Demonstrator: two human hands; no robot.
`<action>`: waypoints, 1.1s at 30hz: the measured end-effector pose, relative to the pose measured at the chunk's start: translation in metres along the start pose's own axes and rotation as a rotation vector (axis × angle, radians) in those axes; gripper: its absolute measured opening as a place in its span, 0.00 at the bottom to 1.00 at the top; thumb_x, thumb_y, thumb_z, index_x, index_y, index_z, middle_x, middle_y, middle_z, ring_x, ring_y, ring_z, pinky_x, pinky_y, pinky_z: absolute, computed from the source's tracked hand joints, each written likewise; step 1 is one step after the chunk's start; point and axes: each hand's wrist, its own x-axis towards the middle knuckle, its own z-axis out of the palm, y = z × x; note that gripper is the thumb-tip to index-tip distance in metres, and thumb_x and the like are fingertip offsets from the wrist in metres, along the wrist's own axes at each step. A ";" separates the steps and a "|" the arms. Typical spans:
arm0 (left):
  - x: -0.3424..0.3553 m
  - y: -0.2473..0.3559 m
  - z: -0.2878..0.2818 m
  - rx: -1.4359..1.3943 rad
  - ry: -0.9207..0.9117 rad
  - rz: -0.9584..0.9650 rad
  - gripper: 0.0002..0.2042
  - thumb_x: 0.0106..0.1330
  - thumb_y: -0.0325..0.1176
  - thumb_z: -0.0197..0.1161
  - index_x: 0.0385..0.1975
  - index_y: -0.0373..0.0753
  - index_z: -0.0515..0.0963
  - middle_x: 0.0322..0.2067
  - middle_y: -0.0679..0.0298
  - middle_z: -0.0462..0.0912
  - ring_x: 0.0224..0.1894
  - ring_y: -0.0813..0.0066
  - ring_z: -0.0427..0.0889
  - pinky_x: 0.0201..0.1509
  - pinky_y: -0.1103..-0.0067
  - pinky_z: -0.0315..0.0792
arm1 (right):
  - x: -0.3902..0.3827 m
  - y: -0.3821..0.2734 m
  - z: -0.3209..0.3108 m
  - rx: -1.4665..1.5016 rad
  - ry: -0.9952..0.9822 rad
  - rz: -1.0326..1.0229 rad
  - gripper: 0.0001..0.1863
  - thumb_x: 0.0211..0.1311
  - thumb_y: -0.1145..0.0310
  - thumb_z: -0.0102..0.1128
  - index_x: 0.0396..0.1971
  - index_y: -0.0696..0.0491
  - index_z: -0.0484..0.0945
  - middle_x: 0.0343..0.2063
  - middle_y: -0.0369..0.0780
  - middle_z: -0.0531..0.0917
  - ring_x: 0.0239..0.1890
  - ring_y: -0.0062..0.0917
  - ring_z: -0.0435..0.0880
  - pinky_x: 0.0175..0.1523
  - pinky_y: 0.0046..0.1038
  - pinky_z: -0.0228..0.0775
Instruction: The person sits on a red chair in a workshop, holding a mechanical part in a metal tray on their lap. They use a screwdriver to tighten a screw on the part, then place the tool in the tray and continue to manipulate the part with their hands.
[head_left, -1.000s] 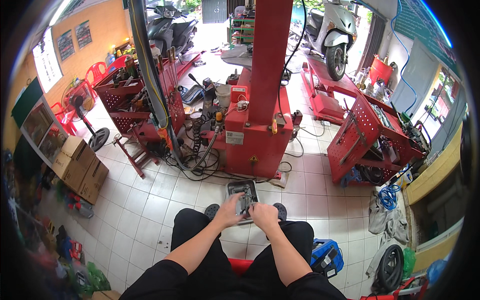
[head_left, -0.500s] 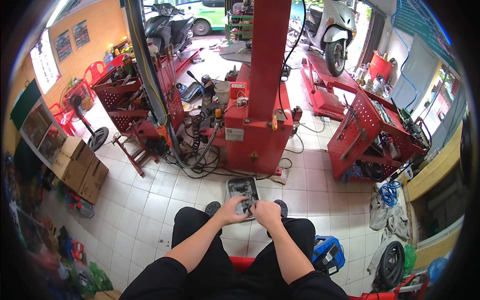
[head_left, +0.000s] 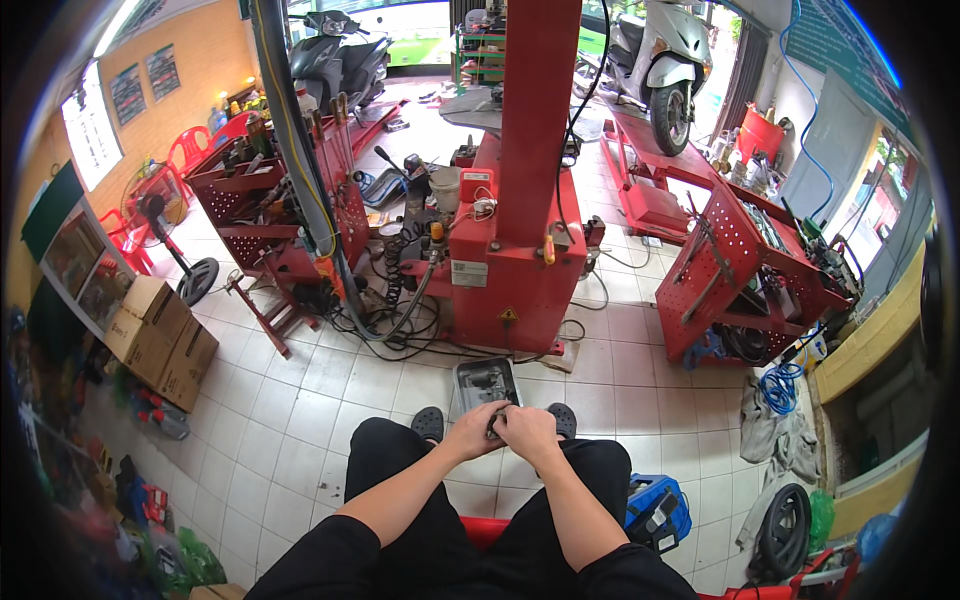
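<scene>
My left hand (head_left: 470, 432) and my right hand (head_left: 528, 432) meet in front of my knees, fingers closed around a small dark part (head_left: 495, 424). Most of that part is hidden by the fingers, and its kind cannot be made out. Just beyond the hands, a grey rectangular tray (head_left: 459, 388) lies on the floor with dark metal parts (head_left: 487, 377) in it. The hands cover the tray's near end from view.
A red machine with a post (head_left: 510, 300) stands beyond the tray, with black hoses (head_left: 400, 340) on the floor beside it. Red tool carts (head_left: 700, 290) flank it. A blue case (head_left: 657, 512) sits by my right leg; cardboard boxes (head_left: 160, 340) are stacked at left.
My hands have come closer together and slightly back from the tray. My left fingers, spread before, are now closed around the small dark part with the right.
</scene>
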 end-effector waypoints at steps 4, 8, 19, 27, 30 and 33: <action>0.003 0.005 -0.007 0.080 0.002 0.003 0.33 0.46 0.35 0.72 0.55 0.38 0.67 0.51 0.52 0.74 0.52 0.54 0.73 0.56 0.69 0.68 | 0.000 0.004 -0.001 -0.008 -0.046 0.000 0.16 0.52 0.58 0.53 0.19 0.56 0.80 0.19 0.49 0.81 0.24 0.42 0.83 0.32 0.40 0.75; 0.008 -0.001 -0.043 0.137 0.259 -0.160 0.28 0.51 0.32 0.67 0.53 0.36 0.68 0.50 0.51 0.74 0.51 0.58 0.75 0.53 0.70 0.71 | 0.002 0.010 -0.007 -0.017 -0.052 0.037 0.17 0.53 0.57 0.53 0.20 0.56 0.80 0.20 0.49 0.81 0.25 0.43 0.82 0.32 0.41 0.75; 0.007 -0.017 -0.040 -0.081 0.204 -0.154 0.21 0.53 0.36 0.65 0.46 0.36 0.75 0.43 0.54 0.79 0.46 0.61 0.78 0.52 0.72 0.70 | 0.001 0.007 -0.008 -0.015 -0.046 0.064 0.16 0.53 0.56 0.55 0.22 0.56 0.79 0.21 0.49 0.82 0.26 0.43 0.82 0.32 0.41 0.74; 0.005 -0.003 -0.017 0.116 -0.065 0.038 0.33 0.44 0.40 0.70 0.52 0.35 0.70 0.48 0.51 0.76 0.52 0.54 0.74 0.57 0.69 0.67 | 0.001 0.007 -0.008 -0.007 -0.028 0.047 0.17 0.52 0.57 0.55 0.21 0.56 0.79 0.19 0.50 0.81 0.25 0.43 0.82 0.32 0.40 0.73; 0.004 0.010 -0.011 0.110 -0.048 0.000 0.36 0.43 0.41 0.72 0.54 0.36 0.68 0.50 0.52 0.75 0.52 0.55 0.73 0.57 0.68 0.67 | 0.000 0.006 -0.008 0.007 -0.008 0.048 0.17 0.51 0.57 0.55 0.21 0.57 0.79 0.19 0.50 0.81 0.24 0.43 0.82 0.32 0.41 0.73; 0.006 0.009 -0.007 0.083 -0.063 -0.025 0.37 0.43 0.41 0.74 0.56 0.36 0.67 0.50 0.53 0.74 0.52 0.55 0.73 0.58 0.68 0.67 | 0.001 0.005 -0.005 0.030 0.015 0.036 0.17 0.50 0.56 0.55 0.20 0.57 0.80 0.19 0.50 0.81 0.24 0.43 0.82 0.32 0.41 0.73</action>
